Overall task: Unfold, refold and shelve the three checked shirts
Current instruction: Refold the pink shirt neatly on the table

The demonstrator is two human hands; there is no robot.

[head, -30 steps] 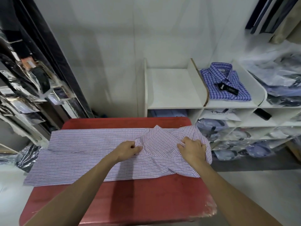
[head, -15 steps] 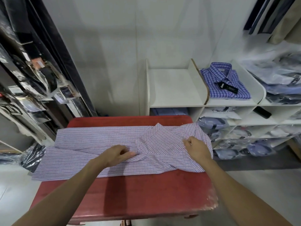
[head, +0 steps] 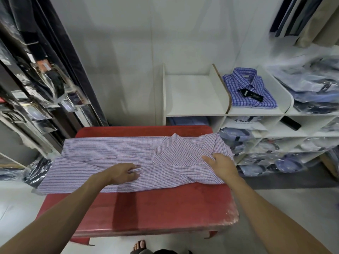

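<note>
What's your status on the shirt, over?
Left hand flat on pink checked shirt, right hand pinching its fabric. Shirt half-folded on red table. Nothing blocking.

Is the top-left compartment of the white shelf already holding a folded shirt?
No, that compartment is bare, and the only folded blue checked shirt on the top row lies in the compartment to its right.

Your right hand (head: pixel 221 165) covers the fold it rests on in the checked shirt (head: pixel 113 158). The bagged shirts (head: pixel 260 162) blur behind plastic, and your foot (head: pixel 140 246) is cut off below.
</note>
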